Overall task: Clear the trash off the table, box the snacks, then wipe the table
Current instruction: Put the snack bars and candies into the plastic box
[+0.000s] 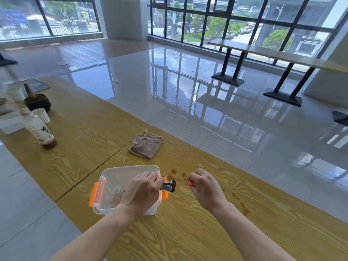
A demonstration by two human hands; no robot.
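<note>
A clear plastic box (120, 176) with orange clips stands on the wooden table (188, 232) in front of me. My left hand (143, 191) hovers over the box's right side and pinches a dark snack bar (169, 186) that juts past the rim. Just right of the box, my right hand (205, 187) is curled around a red snack wrapper (189, 183), of which only an end shows. A little red shows inside the box under my left hand. Brown spill stains (178, 173) lie between and beyond my hands. A folded brown cloth (146, 146) rests farther back.
At the far left stand a bottle (40, 130) with brown liquid, white paper cups (41, 114), a dark bowl (37, 102) and a white tray (10, 124). More stains (243, 206) mark the table at my right. Another table (263, 51) stands by the windows.
</note>
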